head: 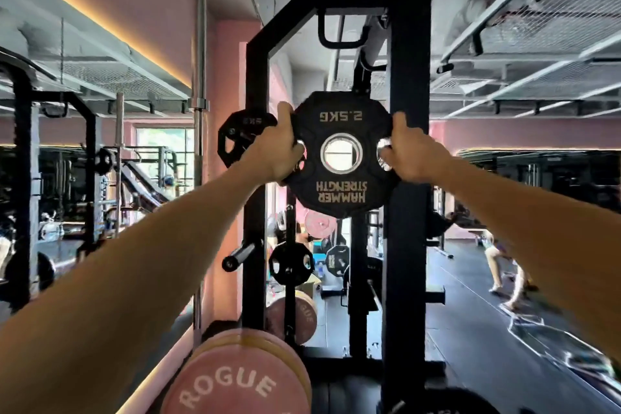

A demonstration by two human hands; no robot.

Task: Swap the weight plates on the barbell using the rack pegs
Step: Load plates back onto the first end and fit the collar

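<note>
1. A black rubber 2.5 kg weight plate (341, 153), lettering upside down, is held up in front of the tall black steel rack upright (406, 178).
2. The left hand (274, 151) curls closed around its left edge.
3. The right hand (408, 151) is wrapped closed around its right edge.
4. A pink round bumper plate (232, 386) sits near, lower left.

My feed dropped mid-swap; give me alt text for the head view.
Both hands, left hand and right hand, hold a black 2.5 kg plate upside down at arm's length before a black rack upright. Pink Rogue plates sit low on the rack.
</note>
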